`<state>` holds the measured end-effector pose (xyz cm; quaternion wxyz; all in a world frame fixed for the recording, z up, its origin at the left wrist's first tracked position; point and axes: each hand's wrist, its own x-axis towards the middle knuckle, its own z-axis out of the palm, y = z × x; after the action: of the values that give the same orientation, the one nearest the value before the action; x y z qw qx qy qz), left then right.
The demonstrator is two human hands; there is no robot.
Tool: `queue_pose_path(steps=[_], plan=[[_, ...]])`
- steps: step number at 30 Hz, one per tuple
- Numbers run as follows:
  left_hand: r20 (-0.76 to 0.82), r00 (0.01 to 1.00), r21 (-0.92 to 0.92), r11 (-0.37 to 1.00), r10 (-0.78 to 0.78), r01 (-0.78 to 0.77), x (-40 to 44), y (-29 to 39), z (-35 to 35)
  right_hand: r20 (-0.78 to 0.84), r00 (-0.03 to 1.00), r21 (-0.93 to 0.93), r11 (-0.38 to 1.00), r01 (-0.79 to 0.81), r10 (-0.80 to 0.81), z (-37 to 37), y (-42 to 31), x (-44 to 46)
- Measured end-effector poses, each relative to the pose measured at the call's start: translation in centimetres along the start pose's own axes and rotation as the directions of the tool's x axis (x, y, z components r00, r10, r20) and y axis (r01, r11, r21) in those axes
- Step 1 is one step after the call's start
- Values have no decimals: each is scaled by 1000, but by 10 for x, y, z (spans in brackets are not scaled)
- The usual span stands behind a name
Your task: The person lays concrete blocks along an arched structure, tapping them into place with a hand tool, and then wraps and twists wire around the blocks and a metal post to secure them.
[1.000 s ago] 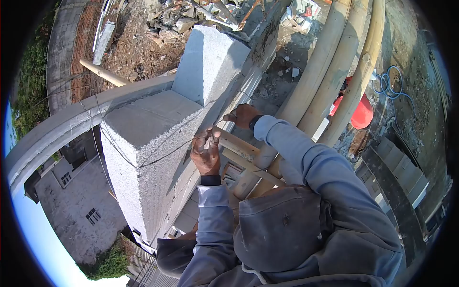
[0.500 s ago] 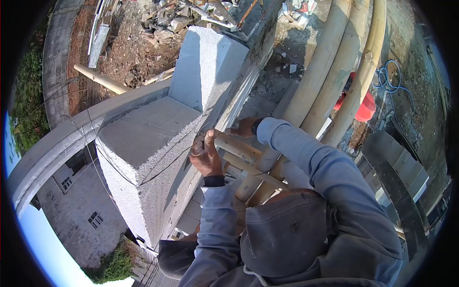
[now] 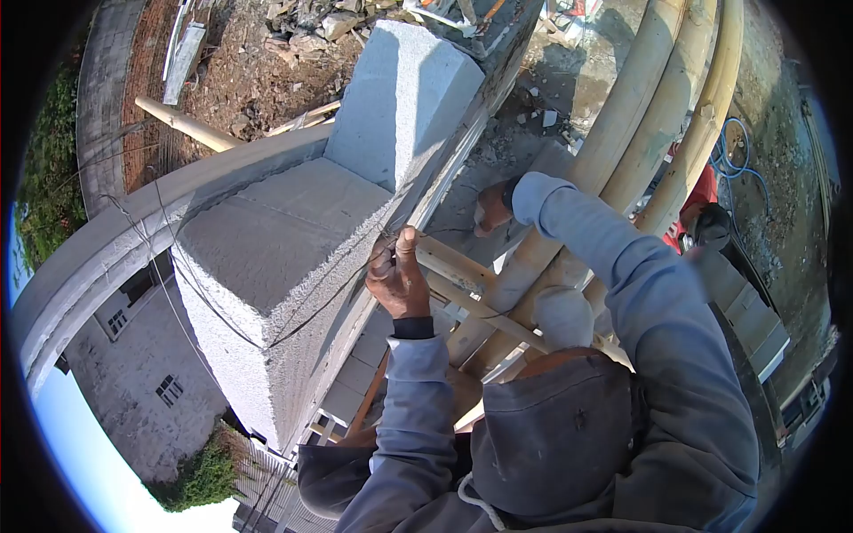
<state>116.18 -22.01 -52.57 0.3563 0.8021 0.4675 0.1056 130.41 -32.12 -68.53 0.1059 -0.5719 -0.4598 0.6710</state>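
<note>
My left hand (image 3: 398, 277) is closed, with thumb and fingers pinching a thin wire (image 3: 306, 327) that runs round a pale, rough block (image 3: 289, 235). To its right and slightly higher, my right hand (image 3: 491, 210) has its fingers curled; a thin line of wire seems to stretch from it towards the left hand. The right fingertips are partly in shade. Just below both hands, the end of a wooden pole (image 3: 458, 266) and a thinner stick lie against thicker poles. A second, upright pale block (image 3: 395, 102) stands beyond the first.
Several thick wooden poles (image 3: 635, 102) rise on the right. A concrete beam (image 3: 98, 266) curves off to the left. Rubble (image 3: 302, 35) lies below at the top. A person in red (image 3: 702, 197) is lower down at the right, near a blue hose (image 3: 737, 147). My dark-clothed legs (image 3: 551, 435) are beneath me.
My right hand has moved right and up, away from my left hand, widening the gap between them. My left hand keeps its pinch beside the block. The view has shifted slightly.
</note>
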Motion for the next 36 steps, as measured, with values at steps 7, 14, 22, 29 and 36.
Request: queue_pose_path(steps=[7, 14, 22, 29, 36], plan=[[-26, 999, 9, 999, 48, -47, 0, 0, 6, -305, 942, -120, 976, -182, 139, 4, -3, 36], [-62, 996, 74, 995, 68, -64, 1, 6, 9, -507, 853, -126, 968, -216, 124, 19, -15, 66], [-91, 995, 91, 995, 39, -31, 1, 0, 14, -582, 796, -101, 957, -273, 166, 20, -16, 77], [-77, 996, 59, 997, -37, 42, 3, -1, 15, -590, 782, -10, 966, -257, 202, 13, -14, 88], [-120, 980, 113, 983, 161, -148, 3, -7, 17, -591, 772, 37, 965, -260, 231, 11, -19, 100]])
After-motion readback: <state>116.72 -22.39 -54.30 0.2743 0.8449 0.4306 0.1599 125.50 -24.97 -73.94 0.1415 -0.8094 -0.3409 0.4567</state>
